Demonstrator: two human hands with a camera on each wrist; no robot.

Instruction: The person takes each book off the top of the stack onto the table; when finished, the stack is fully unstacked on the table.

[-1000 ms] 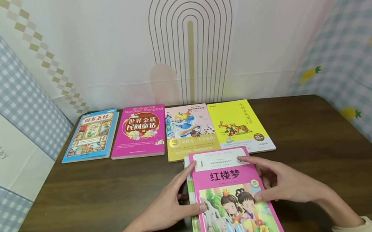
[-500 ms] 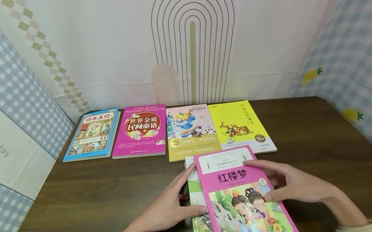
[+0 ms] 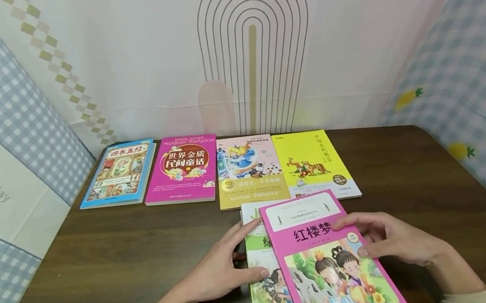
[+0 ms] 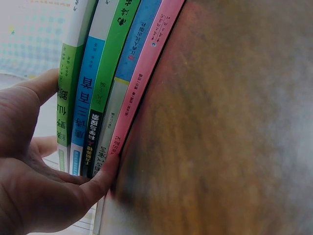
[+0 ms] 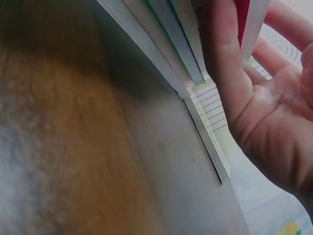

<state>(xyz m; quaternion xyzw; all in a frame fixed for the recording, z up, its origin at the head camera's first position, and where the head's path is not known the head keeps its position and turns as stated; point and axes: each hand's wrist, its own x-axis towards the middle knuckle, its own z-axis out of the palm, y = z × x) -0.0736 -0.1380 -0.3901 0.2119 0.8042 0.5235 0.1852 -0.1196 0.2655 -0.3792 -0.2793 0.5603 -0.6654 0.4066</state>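
R thumb + index pinch the R edge of the pink bk (image 3: 332, 287); we see that right hand (image 3: 392, 237) w/ its thumb on the cover, other fingers tucked under. L thumb lies on the green-and-white bk (image 3: 266, 290) while its other fingers run down the spines, so we read the left hand (image 3: 214, 271) as gripping the stack (image 4: 100, 88) at its spine side. L index tip is right by the pink bk's upper L corner.

Pink bk sits over the top of the stack, slid to the R and tilted, leaving the green-and-white bk's L strip uncovered. In the L wrist view we count 5 spines clearly, pink one lowest.

Just beyond, we've a row of 4 bks, L to R: blue bk (image 3: 118, 174), magenta bk (image 3: 182, 171), pale pink-and-gold bk (image 3: 250, 171), yellow bk (image 3: 313, 163). All on a dk wood table (image 3: 146, 254). Behind: white cloth (image 3: 145, 57) w/ arch lines; blue check cloth (image 3: 10, 74) at L, pineapple-print cloth (image 3: 455, 65) at R.
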